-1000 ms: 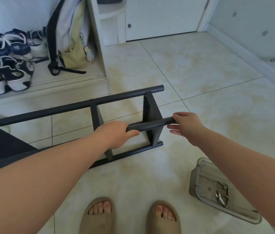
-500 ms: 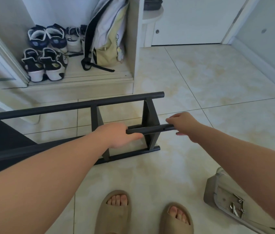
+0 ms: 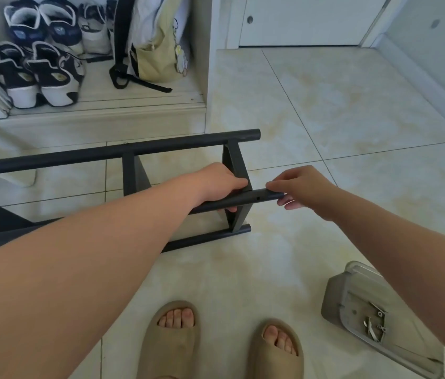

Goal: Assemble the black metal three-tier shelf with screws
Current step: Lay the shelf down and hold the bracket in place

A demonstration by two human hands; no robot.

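Note:
The black metal shelf frame (image 3: 131, 153) lies on its side on the tiled floor, its long tubes running left to right with flat cross plates between them. My left hand (image 3: 220, 184) grips the near upper tube (image 3: 254, 197) from above. My right hand (image 3: 302, 187) pinches the free right end of that same tube, fingers curled over its tip. A small screw hole shows on the tube between my two hands. A grey plastic tray (image 3: 347, 285) at the lower right holds several small screws and metal parts (image 3: 374, 322).
My two feet in beige slides (image 3: 172, 337) stand on the floor just below the frame. A low step with several sneakers (image 3: 38, 75) and a pale backpack (image 3: 155, 45) lies at the back left. White doors and a wall close the back and right.
The view has shifted and drawn closer. My left hand has moved right along the tube up to the end cross plate. My right hand still holds the tube's end.

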